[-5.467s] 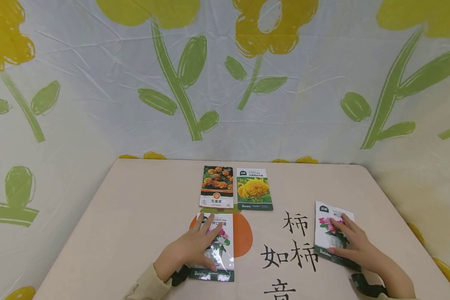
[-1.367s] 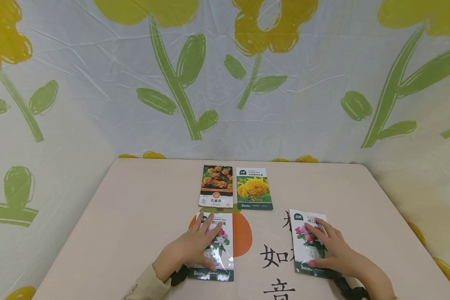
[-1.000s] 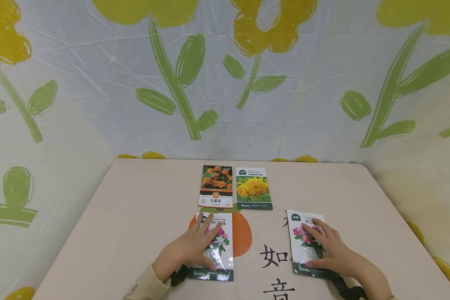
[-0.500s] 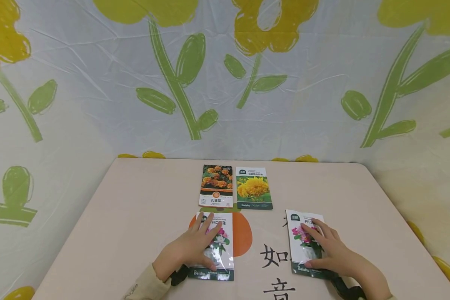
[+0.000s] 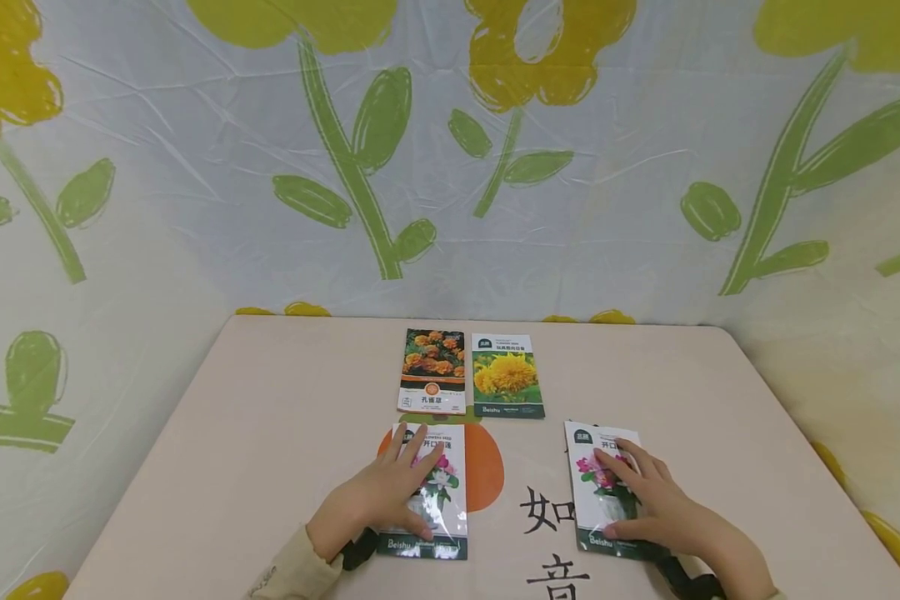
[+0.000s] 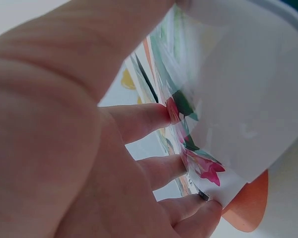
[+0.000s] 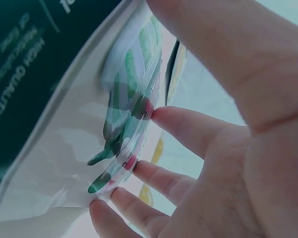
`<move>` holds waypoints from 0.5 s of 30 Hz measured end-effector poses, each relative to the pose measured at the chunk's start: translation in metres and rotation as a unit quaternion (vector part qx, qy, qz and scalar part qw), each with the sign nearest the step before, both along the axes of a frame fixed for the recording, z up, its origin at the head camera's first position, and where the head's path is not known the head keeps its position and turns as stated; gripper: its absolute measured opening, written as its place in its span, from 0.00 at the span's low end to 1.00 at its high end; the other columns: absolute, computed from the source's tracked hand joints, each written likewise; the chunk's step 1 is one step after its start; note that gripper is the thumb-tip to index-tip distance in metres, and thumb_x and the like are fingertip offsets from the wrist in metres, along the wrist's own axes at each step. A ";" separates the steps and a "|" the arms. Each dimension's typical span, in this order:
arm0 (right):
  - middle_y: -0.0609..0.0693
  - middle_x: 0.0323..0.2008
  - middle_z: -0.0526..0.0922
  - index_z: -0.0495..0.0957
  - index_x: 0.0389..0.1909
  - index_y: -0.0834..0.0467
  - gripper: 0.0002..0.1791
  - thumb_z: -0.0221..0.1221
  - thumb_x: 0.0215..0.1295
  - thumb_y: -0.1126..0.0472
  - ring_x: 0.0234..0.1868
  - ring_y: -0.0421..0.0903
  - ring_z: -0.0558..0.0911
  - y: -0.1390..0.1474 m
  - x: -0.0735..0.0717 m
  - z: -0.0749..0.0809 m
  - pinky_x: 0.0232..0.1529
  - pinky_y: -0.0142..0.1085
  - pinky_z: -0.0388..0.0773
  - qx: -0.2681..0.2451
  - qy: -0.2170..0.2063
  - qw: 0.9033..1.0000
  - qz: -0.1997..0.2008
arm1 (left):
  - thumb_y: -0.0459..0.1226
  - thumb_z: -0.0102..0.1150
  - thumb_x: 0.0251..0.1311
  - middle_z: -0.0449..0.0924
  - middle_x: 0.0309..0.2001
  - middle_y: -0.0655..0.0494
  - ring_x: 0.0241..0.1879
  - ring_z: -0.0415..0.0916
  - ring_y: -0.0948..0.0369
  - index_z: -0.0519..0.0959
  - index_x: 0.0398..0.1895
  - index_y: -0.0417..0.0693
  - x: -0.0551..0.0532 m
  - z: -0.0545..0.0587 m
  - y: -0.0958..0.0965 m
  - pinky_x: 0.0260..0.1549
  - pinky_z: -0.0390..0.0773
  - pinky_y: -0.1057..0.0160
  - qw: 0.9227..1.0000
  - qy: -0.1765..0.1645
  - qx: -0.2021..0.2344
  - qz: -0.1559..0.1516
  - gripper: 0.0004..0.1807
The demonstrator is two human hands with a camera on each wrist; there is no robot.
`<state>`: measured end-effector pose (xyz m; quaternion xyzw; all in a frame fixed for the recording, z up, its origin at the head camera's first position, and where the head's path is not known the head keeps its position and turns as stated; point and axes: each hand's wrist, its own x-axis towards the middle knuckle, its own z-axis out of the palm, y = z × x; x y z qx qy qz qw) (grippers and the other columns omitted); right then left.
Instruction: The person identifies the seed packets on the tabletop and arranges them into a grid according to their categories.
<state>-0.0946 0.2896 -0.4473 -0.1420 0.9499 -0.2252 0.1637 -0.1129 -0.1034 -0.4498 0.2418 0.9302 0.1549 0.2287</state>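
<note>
My left hand (image 5: 381,497) lies with spread fingers on a white seed packet (image 5: 447,510) with pink and white flowers and a green bottom band. In the left wrist view its fingertips press on the shiny front of that packet (image 6: 238,99). A matching packet (image 5: 589,500) lies to the right, tilted slightly, under the spread fingers of my right hand (image 5: 667,507). The right wrist view shows fingertips and thumb touching that packet's face (image 7: 69,144). Behind, side by side, lie an orange marigold seed packet (image 5: 432,367) and a yellow-flower seed packet (image 5: 507,377).
The pale table (image 5: 270,433) carries a printed orange persimmon (image 5: 486,471) and black printed characters (image 5: 547,510), some covered by the right packet. A flower-printed cloth (image 5: 592,217) rises behind the table and along its sides.
My right hand has slid its packet leftward across the table, toward the other one, over the printed characters. The left hand, its packet and the two back packets stay in place.
</note>
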 end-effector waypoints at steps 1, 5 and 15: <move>0.67 0.72 0.47 0.62 0.73 0.58 0.56 0.75 0.44 0.41 0.65 0.74 0.51 -0.001 0.000 0.000 0.50 0.79 0.61 -0.001 -0.002 1.000 0.000 | 0.61 0.73 0.43 0.37 0.80 0.46 0.77 0.32 0.39 0.54 0.79 0.55 0.000 0.000 0.000 0.61 0.67 0.38 1.000 0.000 0.001 0.000 0.60; 0.67 0.72 0.47 0.62 0.73 0.58 0.56 0.75 0.44 0.40 0.66 0.73 0.51 -0.004 0.002 0.001 0.51 0.78 0.61 -0.004 -0.003 1.000 0.001 | 0.61 0.73 0.42 0.38 0.80 0.46 0.77 0.32 0.39 0.54 0.79 0.55 0.000 0.000 -0.001 0.61 0.68 0.39 1.000 0.003 0.001 -0.001 0.60; 0.66 0.72 0.47 0.63 0.73 0.56 0.56 0.75 0.43 0.39 0.66 0.72 0.51 -0.011 0.003 -0.001 0.51 0.77 0.62 0.002 -0.001 1.000 0.002 | 0.61 0.73 0.42 0.38 0.80 0.47 0.77 0.32 0.39 0.54 0.79 0.56 0.000 -0.002 -0.001 0.61 0.68 0.39 1.000 0.005 -0.001 0.000 0.61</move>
